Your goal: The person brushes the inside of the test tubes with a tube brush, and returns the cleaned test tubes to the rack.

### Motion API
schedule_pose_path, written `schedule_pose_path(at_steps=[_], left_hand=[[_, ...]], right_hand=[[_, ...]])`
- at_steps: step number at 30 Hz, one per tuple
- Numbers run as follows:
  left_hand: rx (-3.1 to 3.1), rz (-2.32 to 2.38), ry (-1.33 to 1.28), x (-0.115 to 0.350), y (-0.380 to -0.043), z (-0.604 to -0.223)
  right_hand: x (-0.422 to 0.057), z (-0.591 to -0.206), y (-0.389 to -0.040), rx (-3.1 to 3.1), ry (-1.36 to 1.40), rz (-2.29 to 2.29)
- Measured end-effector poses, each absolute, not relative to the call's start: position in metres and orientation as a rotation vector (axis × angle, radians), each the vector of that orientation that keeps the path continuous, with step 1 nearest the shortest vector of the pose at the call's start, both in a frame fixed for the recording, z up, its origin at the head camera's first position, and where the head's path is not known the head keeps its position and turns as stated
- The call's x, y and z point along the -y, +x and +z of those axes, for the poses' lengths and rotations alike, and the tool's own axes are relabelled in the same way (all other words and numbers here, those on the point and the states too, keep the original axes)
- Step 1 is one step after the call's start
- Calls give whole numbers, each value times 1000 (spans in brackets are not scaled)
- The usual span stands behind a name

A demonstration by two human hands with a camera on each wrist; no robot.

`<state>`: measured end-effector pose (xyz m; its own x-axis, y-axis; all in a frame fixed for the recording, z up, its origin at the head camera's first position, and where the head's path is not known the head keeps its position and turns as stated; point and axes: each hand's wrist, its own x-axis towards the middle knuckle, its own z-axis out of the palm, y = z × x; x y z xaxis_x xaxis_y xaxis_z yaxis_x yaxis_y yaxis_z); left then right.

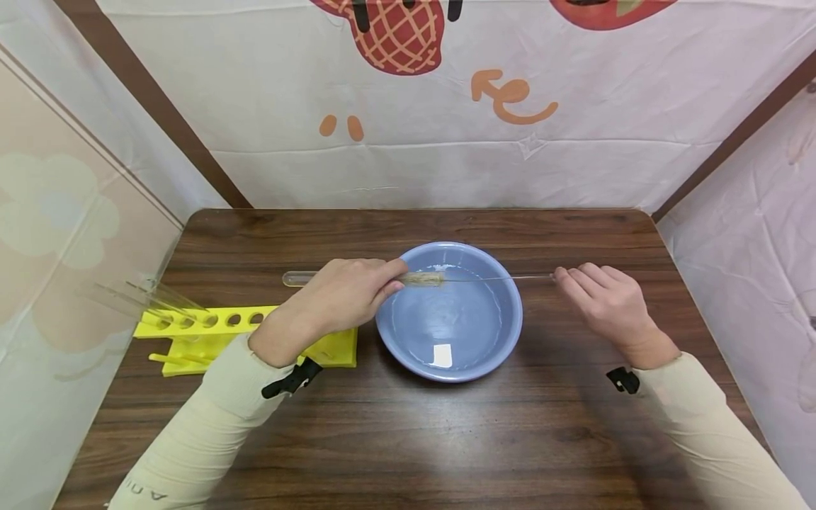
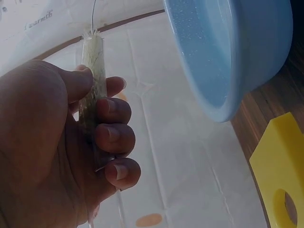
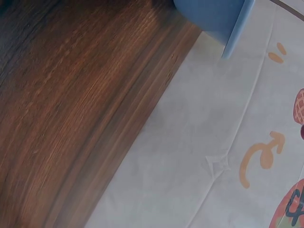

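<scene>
My left hand [image 1: 347,294] grips a clear glass test tube [image 1: 297,279], held nearly level over the left rim of a blue basin [image 1: 513,319] with water in it. The tube's rounded end sticks out to the left, behind the hand. Pale bristles of a test tube brush [image 1: 423,279] fill the tube's mouth end. In the left wrist view, thumb and fingers wrap round the tube, with bristle tips [image 2: 93,35] at its opening. The brush's thin wire runs right across the basin to my right hand [image 1: 599,301], which pinches its end. The right wrist view shows no hand.
A yellow test tube rack [image 1: 344,347] stands left of the basin, partly behind my left forearm. Several glass tubes [image 1: 181,301] lean in its left holes. Printed cloth [image 1: 414,170] hangs behind the brown wooden table [image 1: 446,446] and along both sides.
</scene>
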<state>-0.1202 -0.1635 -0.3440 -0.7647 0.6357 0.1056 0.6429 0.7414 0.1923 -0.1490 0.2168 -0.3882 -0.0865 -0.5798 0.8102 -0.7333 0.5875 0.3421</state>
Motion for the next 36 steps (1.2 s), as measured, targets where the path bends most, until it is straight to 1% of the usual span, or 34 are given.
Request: schedule_pose_path(at_steps=[8,18,27,36], left_hand=[[2939,-346,-1054,159,-121,-344],[2892,-367,-1100,149,-122,-345],[2968,-359,-1121,139,-123,-346],[2951,-355,-1127,136,-122,-349]], right_hand=[[-208,-389,-149,1784,1102,186],[-183,-391,-149,1830,1166,165],[-164,-393,-149,1848,1226,131],[-157,-393,-146,1871,1249,143]])
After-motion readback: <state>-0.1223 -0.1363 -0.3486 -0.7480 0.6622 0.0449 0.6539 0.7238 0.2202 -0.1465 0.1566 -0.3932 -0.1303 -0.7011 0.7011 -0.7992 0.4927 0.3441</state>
